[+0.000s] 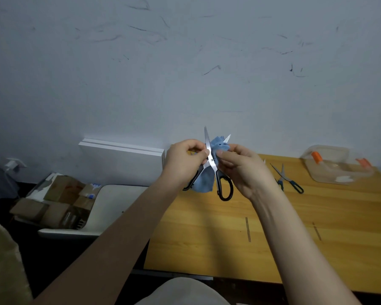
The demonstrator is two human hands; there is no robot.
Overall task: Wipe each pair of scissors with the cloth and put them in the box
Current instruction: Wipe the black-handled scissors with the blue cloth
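The person holds a pair of black-handled scissors (213, 166) above the wooden desk (273, 227), with the blades open and pointing up. The left hand (184, 160) has its grip closed on the scissors near the pivot, thumb and fingers pinching one blade. The right hand (243, 170) has its grip closed on a blue cloth (218, 146), which is pressed against the other blade; part of the cloth hangs down behind the handles. A second pair of scissors (287, 180), with dark blue handles, lies open on the desk to the right of the hands. Farther right, near the wall, stands a clear plastic box (337, 170) with orange clips. It is well apart from the hands.
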